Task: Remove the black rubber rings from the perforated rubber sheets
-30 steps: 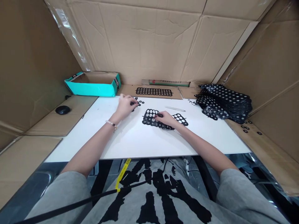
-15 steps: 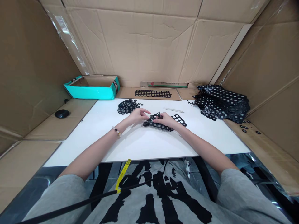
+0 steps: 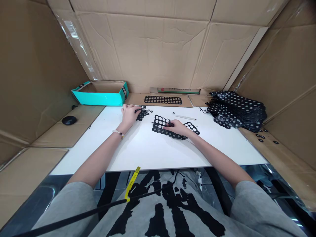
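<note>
My right hand is closed on a black perforated rubber sheet lying on the white board. Round holes show white along its upper part, and its lower edge is folded over. The sheet's right part sticks out beyond my wrist. Over a pile of small black rings is my left hand, its fingers curled down and the fingertips at the rings. Whatever those fingertips hold, if anything, is hidden.
Behind the rings stands a turquoise open box. A flat black perforated sheet lies at the back, with a white pen nearer. On the right are a stack of dotted black sheets and loose rings. Cardboard walls surround the board.
My left hand has moved left, away from the sheet, to the ring pile. The sheet's left part now lies flatter, and my right hand still holds it in nearly the same place.
</note>
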{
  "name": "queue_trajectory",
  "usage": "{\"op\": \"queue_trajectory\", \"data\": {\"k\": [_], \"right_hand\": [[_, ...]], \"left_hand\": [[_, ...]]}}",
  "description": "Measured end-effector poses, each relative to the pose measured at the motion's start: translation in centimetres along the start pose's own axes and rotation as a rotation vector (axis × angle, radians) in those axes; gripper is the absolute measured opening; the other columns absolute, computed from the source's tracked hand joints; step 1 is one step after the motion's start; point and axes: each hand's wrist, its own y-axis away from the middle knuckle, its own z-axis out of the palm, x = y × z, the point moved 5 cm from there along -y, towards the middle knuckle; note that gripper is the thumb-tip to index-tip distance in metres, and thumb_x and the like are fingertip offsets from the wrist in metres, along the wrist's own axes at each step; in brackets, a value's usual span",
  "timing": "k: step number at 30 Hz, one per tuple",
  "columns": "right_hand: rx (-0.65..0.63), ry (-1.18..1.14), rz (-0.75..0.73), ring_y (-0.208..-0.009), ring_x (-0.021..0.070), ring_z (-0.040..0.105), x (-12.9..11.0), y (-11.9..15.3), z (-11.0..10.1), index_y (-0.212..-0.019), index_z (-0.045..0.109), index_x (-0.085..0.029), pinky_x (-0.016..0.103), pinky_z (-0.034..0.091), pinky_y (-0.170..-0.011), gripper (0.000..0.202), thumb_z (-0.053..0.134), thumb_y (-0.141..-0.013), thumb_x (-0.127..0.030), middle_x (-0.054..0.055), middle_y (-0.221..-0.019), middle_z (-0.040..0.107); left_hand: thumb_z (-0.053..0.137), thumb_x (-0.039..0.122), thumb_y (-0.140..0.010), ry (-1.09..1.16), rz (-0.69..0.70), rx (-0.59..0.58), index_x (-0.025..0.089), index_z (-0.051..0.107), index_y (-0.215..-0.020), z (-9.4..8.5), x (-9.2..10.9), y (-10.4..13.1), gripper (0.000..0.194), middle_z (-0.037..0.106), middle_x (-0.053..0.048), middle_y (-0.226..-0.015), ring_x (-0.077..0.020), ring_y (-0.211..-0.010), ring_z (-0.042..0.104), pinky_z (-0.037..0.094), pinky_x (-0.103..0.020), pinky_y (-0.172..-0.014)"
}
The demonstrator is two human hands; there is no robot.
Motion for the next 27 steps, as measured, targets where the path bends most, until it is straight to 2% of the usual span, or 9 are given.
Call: {"op": "queue_trajectory", "data": {"k": [2,5,7,9,16,19,22,25,27], "right_hand": [[0.017,-0.049,0.008,-0.063,0.0134,0.045,0.2,-0.2,0.0,-0.072,0.057,-0.016,0.026,0.031,-0.061,0.045,0.061,-0.071,-0.061,-0.002,-0.066,0.053],[0.037,-0.141,0.017,-0.065,0.0143,0.048,0.6,-0.5,0.1,-0.075,0.059,-0.015,0.027,0.034,-0.064,0.042,0.061,-0.072,-0.057,-0.001,-0.069,0.057],[0.055,-0.177,0.012,-0.068,0.0155,0.05,0.8,-0.7,0.1,-0.077,0.06,-0.014,0.028,0.037,-0.066,0.039,0.061,-0.073,-0.053,0.0,-0.071,0.06],[0.064,-0.203,-0.001,-0.073,0.0171,0.054,0.7,-0.7,0.1,-0.08,0.061,-0.014,0.029,0.04,-0.071,0.035,0.061,-0.075,-0.048,0.002,-0.077,0.064],[0.036,-0.358,-0.03,-0.093,0.0184,0.059,-0.7,-0.5,0.6,-0.094,0.064,-0.016,0.03,0.042,-0.087,0.028,0.058,-0.08,-0.039,0.004,-0.098,0.068],[0.031,-0.39,-0.011,-0.08,0.0162,0.056,-0.7,-0.4,0.8,-0.096,0.062,-0.015,0.028,0.043,-0.077,0.036,0.063,-0.076,-0.046,0.002,-0.086,0.065],[0.042,-0.36,0.021,-0.065,0.0129,0.048,-0.5,-0.2,0.9,-0.093,0.061,-0.014,0.026,0.038,-0.064,0.045,0.067,-0.071,-0.053,-0.002,-0.07,0.058],[0.06,-0.344,0.018,-0.062,0.0116,0.045,-0.3,-0.2,0.7,-0.083,0.061,-0.014,0.025,0.034,-0.06,0.043,0.065,-0.071,-0.055,-0.002,-0.067,0.055],[0.072,-0.332,0.039,-0.062,0.0118,0.045,0.0,-0.2,0.6,-0.077,0.059,-0.014,0.026,0.034,-0.06,0.041,0.065,-0.07,-0.055,-0.002,-0.066,0.055]], "left_hand": [[0.059,0.037,-0.084,0.03,0.074,-0.087,0.023,0.075,-0.097,0.5,1.5,0.3,0.024,0.07,-0.01,-0.101,-0.0314,-0.106,0.05,0.034,-0.049,-0.096],[0.059,0.045,-0.082,0.139,0.173,-0.376,0.022,0.075,-0.088,2.2,4.3,1.2,0.028,0.072,-0.007,-0.093,-0.0248,-0.09,0.058,0.04,-0.038,-0.088],[0.063,0.047,-0.078,0.21,0.163,-0.528,0.022,0.075,-0.09,3.3,5.6,2.1,0.03,0.073,-0.006,-0.09,-0.0217,-0.081,0.061,0.043,-0.033,-0.08],[0.067,0.044,-0.073,0.277,0.122,-0.597,0.021,0.074,-0.096,4.2,6.3,2.8,0.034,0.074,-0.005,-0.091,-0.0205,-0.078,0.062,0.045,-0.031,-0.076],[0.073,0.039,-0.067,0.549,-0.065,-0.652,0.018,0.071,-0.105,6.5,6.0,4.3,0.043,0.073,-0.007,-0.098,-0.0192,-0.084,0.064,0.049,-0.031,-0.079],[0.08,0.035,-0.06,0.776,-0.209,-0.725,0.015,0.07,-0.1,6.9,6.1,4.6,0.046,0.073,-0.008,-0.093,-0.0191,-0.085,0.066,0.05,-0.031,-0.081],[0.082,0.035,-0.057,0.867,-0.314,-0.735,0.013,0.071,-0.095,6.9,6.4,4.9,0.045,0.074,-0.007,-0.084,-0.017,-0.073,0.065,0.05,-0.03,-0.071],[0.078,0.036,-0.063,0.838,-0.321,-0.693,0.014,0.073,-0.091,6.9,6.5,5.0,0.036,0.074,-0.006,-0.081,-0.0162,-0.066,0.063,0.048,-0.029,-0.064],[0.075,0.033,-0.065,0.801,-0.288,-0.603,0.014,0.074,-0.086,6.6,6.0,4.3,0.028,0.075,-0.006,-0.08,-0.0181,-0.071,0.065,0.05,-0.03,-0.069]]}}
